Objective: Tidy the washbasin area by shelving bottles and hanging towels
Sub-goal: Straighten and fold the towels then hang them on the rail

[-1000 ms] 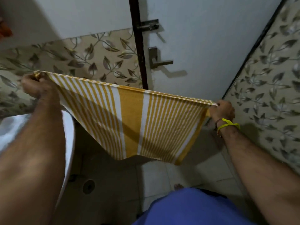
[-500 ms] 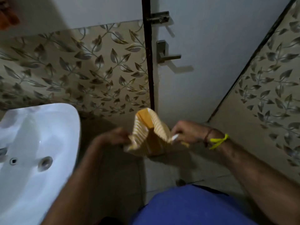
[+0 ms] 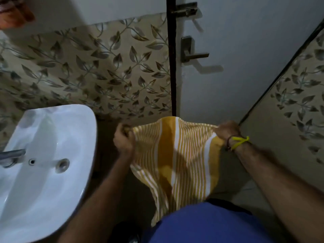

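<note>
No readable text
I can make out no label, brand, number or sign on anything in my view

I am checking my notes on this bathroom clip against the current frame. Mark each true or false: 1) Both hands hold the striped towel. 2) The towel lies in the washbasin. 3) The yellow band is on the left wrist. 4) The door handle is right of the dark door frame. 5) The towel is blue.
1) True: the left hand and right hand grip the striped towel at its upper corners.
2) False: it hangs in the air, right of the washbasin.
3) False: the yellow band is on the right wrist.
4) True: the door handle is right of the door frame.
5) False: yellow and white.
</note>
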